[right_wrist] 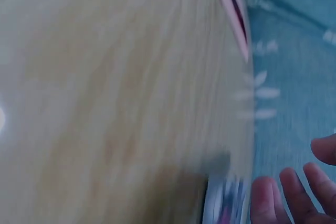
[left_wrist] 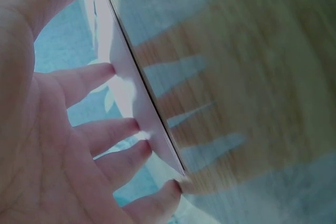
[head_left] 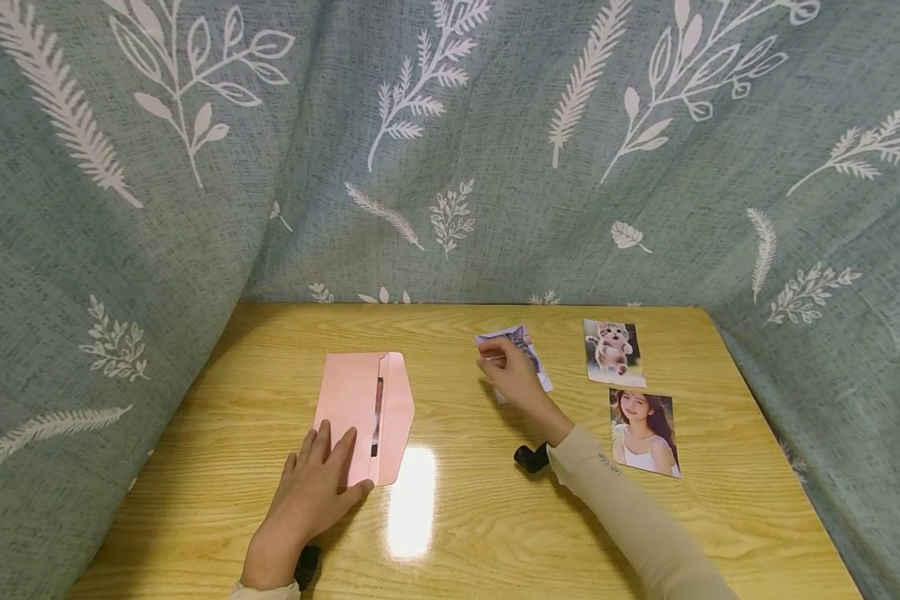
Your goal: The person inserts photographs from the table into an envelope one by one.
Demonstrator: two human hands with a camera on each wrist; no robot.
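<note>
A pink envelope (head_left: pixel 345 379) lies on the table with its flap spread to the right, and a strip of a dark-edged picture (head_left: pixel 378 417) shows inside its opening. My left hand (head_left: pixel 311 483) rests on the envelope's near end, fingers spread and thumb at the near edge; the left wrist view shows its fingertips (left_wrist: pixel 137 124) on the pink paper. Above the photo of a grey cat (head_left: pixel 536 367), my right hand (head_left: pixel 517 379) hovers with bent fingers and partly covers it. In the right wrist view the thumb and fingers are apart, beside the photo (right_wrist: pixel 226 205), with nothing between them.
To the right lie a photo of a leaping kitten (head_left: pixel 615 352) and, nearer, a photo of a person in a white top (head_left: pixel 645 433). Patterned green-grey cloth (head_left: pixel 450 242) walls in the back and sides of the wooden table (head_left: pixel 480 517).
</note>
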